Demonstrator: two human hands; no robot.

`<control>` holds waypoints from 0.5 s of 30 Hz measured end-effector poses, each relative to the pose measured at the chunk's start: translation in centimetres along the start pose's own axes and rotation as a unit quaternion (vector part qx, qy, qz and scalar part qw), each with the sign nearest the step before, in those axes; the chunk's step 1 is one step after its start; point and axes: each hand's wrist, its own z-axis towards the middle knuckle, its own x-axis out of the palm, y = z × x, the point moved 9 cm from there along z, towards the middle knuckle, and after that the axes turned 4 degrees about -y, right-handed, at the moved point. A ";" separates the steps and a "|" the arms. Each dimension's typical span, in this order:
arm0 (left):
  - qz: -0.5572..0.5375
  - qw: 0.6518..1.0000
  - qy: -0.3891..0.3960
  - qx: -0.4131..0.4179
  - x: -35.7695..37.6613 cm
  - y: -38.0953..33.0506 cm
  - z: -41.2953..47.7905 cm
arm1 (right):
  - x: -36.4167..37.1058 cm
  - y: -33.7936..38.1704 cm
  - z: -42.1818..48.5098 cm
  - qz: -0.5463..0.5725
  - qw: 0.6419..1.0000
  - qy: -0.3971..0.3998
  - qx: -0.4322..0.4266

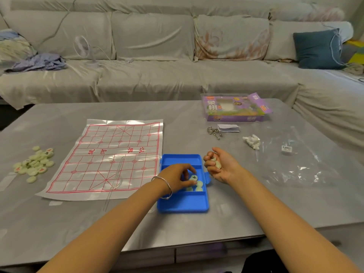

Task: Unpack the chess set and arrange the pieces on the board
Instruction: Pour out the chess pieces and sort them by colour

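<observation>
A person unpacks a Chinese chess set at a grey table [177, 229], both bare arms reaching in from six o'clock. The left hand [178, 177], a silver bangle on its wrist, dips into the middle compartment of an open blue case [183, 203]. Its grip is narrow, the fingertips pinching one pale round piece [194, 177] with a dark character on its face. A few more discs [199, 186] lie in the same compartment just beneath it.

The right hand [220, 166] hovers palm-up at the case's two o'clock, its grip curled round a small clutch of pieces [216, 163] (how many cannot be told). The plastic board sheet [110, 154], printed with a red grid, lies flat at the case's ten o'clock with none of the pale discs on it. A loose heap of pieces [34, 164] sits at the sheet's nine o'clock, off its edge.

The step in hand appears to be emptying the case, so unpacking looks nearly done and arranging not begun. The next move likely calls for lifting this piece clear of the compartment wall, adding it to the right palm or the heap, and clearing the last discs. Sorting red from dark characters would follow.

At the table's one o'clock rest the purple carton [234, 108], a metal ring puzzle [214, 132], a crumpled paper [252, 141] and a clear plastic bag [295, 164].
</observation>
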 end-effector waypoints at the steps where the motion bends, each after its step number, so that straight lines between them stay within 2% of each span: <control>1: 0.018 1.000 -0.009 0.005 -0.1 0.0 0.0 | -0.2 0.0 0.0 -0.002 1.000 -0.002 0.000; 15: 0.057 0.991 -0.028 0.114 1.7 -2.4 -1.5 | -1.2 0.1 0.0 -0.008 1.000 -0.020 -0.014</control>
